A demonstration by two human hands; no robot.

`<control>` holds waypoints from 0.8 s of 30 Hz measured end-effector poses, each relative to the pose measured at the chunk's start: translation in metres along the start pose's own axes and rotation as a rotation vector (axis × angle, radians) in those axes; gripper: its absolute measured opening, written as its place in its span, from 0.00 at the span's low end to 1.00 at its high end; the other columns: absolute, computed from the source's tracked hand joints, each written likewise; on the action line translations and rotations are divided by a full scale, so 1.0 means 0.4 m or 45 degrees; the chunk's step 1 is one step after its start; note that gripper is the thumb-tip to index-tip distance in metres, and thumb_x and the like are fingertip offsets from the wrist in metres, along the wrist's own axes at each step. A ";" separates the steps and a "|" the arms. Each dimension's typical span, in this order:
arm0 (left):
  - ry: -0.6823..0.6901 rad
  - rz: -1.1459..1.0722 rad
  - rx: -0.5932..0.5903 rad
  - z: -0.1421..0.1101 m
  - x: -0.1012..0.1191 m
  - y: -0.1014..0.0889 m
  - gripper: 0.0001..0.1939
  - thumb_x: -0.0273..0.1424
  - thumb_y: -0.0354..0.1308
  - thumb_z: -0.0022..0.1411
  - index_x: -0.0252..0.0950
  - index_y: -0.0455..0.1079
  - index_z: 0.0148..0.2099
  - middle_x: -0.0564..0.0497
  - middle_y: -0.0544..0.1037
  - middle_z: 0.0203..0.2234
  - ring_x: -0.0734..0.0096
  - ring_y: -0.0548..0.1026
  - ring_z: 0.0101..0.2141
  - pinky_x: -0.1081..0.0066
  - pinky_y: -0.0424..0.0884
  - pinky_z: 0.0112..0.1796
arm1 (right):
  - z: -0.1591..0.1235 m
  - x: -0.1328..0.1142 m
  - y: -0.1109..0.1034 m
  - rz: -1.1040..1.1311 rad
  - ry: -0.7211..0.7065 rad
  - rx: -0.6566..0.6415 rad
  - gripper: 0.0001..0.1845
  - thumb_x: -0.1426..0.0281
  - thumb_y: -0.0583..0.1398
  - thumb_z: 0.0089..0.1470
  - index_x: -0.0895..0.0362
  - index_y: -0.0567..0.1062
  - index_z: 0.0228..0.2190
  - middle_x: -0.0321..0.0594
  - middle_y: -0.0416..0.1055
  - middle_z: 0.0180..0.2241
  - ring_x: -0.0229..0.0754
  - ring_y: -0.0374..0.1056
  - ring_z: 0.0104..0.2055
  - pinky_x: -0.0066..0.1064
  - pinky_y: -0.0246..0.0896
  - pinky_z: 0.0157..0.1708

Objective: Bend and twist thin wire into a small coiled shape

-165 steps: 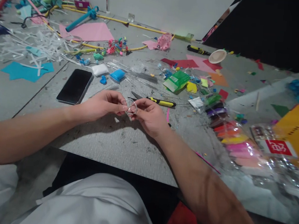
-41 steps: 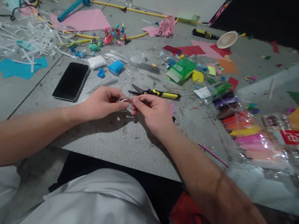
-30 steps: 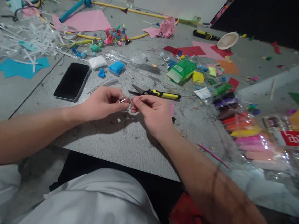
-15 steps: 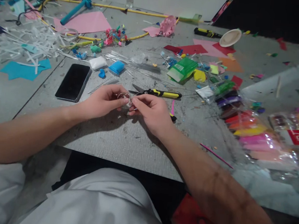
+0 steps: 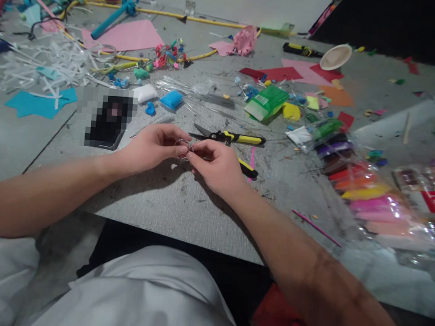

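Note:
My left hand (image 5: 151, 147) and my right hand (image 5: 216, 164) meet over the grey table (image 5: 169, 204), fingertips pinched on a small loop of thin silvery wire (image 5: 183, 146). Both hands are closed on it, and the fingers hide part of the loop. Just beyond my right hand lie yellow-and-black wire cutters (image 5: 230, 136), apart from the hands. A second yellow-and-black tool handle (image 5: 247, 168) pokes out from beside my right wrist.
A phone (image 5: 108, 119) lies to the left. Blue clay (image 5: 172, 99), white clay (image 5: 145, 93), a green packet (image 5: 265, 102) and a bundle of thin wires (image 5: 196, 94) lie farther back. Bagged coloured clay strips (image 5: 351, 186) lie at the right, paper scraps and white strips (image 5: 48, 62) at the far left.
Since 5.5 s ago the hands have stayed at the same spot working the wire loop. The fingers have shifted slightly on it, and the view drifted a little.

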State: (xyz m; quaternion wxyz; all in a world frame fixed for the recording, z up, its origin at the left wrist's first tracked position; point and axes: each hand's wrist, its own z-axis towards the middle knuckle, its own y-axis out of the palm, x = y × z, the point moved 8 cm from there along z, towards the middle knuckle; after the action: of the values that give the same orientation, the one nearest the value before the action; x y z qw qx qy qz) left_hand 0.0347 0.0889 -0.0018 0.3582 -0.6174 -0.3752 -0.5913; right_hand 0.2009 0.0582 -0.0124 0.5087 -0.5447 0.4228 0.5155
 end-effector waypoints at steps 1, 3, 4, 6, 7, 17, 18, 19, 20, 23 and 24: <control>-0.010 0.013 -0.002 0.000 -0.001 0.000 0.12 0.29 0.80 0.64 0.33 0.84 0.47 0.48 0.88 0.36 0.69 0.84 0.38 0.65 0.81 0.44 | 0.001 0.001 -0.002 0.014 -0.001 0.003 0.12 0.59 0.76 0.57 0.53 0.85 0.36 0.38 0.85 0.34 0.41 0.77 0.30 0.34 0.76 0.31; -0.038 0.057 -0.016 0.000 -0.003 0.001 0.10 0.30 0.79 0.65 0.32 0.84 0.45 0.49 0.87 0.33 0.70 0.82 0.36 0.67 0.79 0.41 | 0.004 0.002 -0.005 0.041 0.004 -0.001 0.15 0.56 0.78 0.56 0.52 0.85 0.35 0.37 0.85 0.34 0.39 0.74 0.27 0.34 0.75 0.29; -0.044 0.074 -0.031 0.000 -0.003 0.003 0.09 0.30 0.78 0.66 0.32 0.85 0.44 0.49 0.86 0.32 0.71 0.81 0.35 0.68 0.78 0.40 | 0.005 0.002 -0.007 0.047 0.009 -0.002 0.16 0.55 0.78 0.55 0.52 0.85 0.35 0.37 0.85 0.34 0.39 0.74 0.26 0.35 0.75 0.28; -0.031 0.080 -0.066 -0.001 0.003 0.010 0.09 0.31 0.78 0.67 0.33 0.84 0.43 0.49 0.86 0.32 0.70 0.81 0.34 0.68 0.78 0.39 | 0.006 0.005 -0.009 0.039 0.028 -0.007 0.17 0.54 0.79 0.56 0.51 0.85 0.34 0.37 0.84 0.33 0.39 0.73 0.25 0.35 0.74 0.26; -0.014 0.080 -0.078 -0.002 0.007 0.013 0.09 0.32 0.78 0.67 0.33 0.84 0.43 0.49 0.86 0.32 0.70 0.81 0.34 0.67 0.78 0.39 | 0.005 0.006 -0.010 0.029 0.035 -0.010 0.17 0.54 0.79 0.56 0.51 0.85 0.34 0.37 0.84 0.32 0.40 0.73 0.25 0.34 0.73 0.25; -0.050 0.194 -0.080 -0.013 0.012 0.023 0.09 0.32 0.76 0.67 0.33 0.82 0.43 0.47 0.87 0.34 0.69 0.84 0.34 0.65 0.84 0.41 | 0.007 -0.032 -0.032 -0.155 -0.155 0.070 0.13 0.56 0.76 0.60 0.51 0.85 0.33 0.40 0.84 0.34 0.48 0.78 0.38 0.42 0.79 0.42; -0.051 0.209 -0.077 -0.014 0.013 0.023 0.09 0.31 0.76 0.67 0.33 0.82 0.43 0.47 0.87 0.35 0.69 0.84 0.34 0.66 0.83 0.41 | 0.010 -0.033 -0.033 -0.162 -0.161 0.062 0.14 0.56 0.75 0.60 0.51 0.85 0.33 0.41 0.85 0.34 0.48 0.78 0.39 0.42 0.79 0.44; -0.049 0.227 -0.077 -0.014 0.013 0.022 0.09 0.31 0.76 0.67 0.33 0.81 0.43 0.46 0.87 0.34 0.69 0.84 0.34 0.66 0.83 0.39 | 0.012 -0.032 -0.033 -0.160 -0.157 0.050 0.14 0.55 0.76 0.60 0.51 0.85 0.33 0.41 0.84 0.35 0.48 0.78 0.39 0.43 0.79 0.45; -0.039 0.245 -0.077 -0.014 0.015 0.022 0.09 0.31 0.77 0.67 0.33 0.81 0.43 0.47 0.87 0.34 0.69 0.84 0.33 0.67 0.82 0.38 | 0.014 -0.029 -0.032 -0.151 -0.142 0.038 0.15 0.54 0.76 0.59 0.52 0.85 0.33 0.41 0.84 0.34 0.48 0.78 0.39 0.43 0.78 0.45; 0.001 0.296 -0.069 -0.014 0.017 0.020 0.09 0.32 0.77 0.66 0.34 0.82 0.43 0.47 0.88 0.32 0.68 0.83 0.31 0.67 0.78 0.35 | 0.017 -0.016 -0.033 -0.050 -0.044 0.027 0.23 0.47 0.80 0.55 0.51 0.84 0.31 0.40 0.81 0.32 0.47 0.74 0.36 0.40 0.74 0.37; 0.013 0.309 -0.060 -0.014 0.017 0.019 0.09 0.32 0.76 0.66 0.34 0.82 0.43 0.46 0.88 0.32 0.66 0.83 0.32 0.66 0.78 0.35 | 0.017 -0.008 -0.032 0.012 0.013 0.019 0.26 0.44 0.81 0.52 0.51 0.83 0.30 0.39 0.79 0.30 0.45 0.71 0.33 0.38 0.71 0.32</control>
State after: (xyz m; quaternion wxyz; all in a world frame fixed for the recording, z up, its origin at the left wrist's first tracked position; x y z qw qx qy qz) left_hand 0.0388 0.0807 0.0053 0.4146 -0.6635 -0.2819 -0.5554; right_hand 0.2121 0.0664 -0.0074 0.5082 -0.5416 0.4316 0.5119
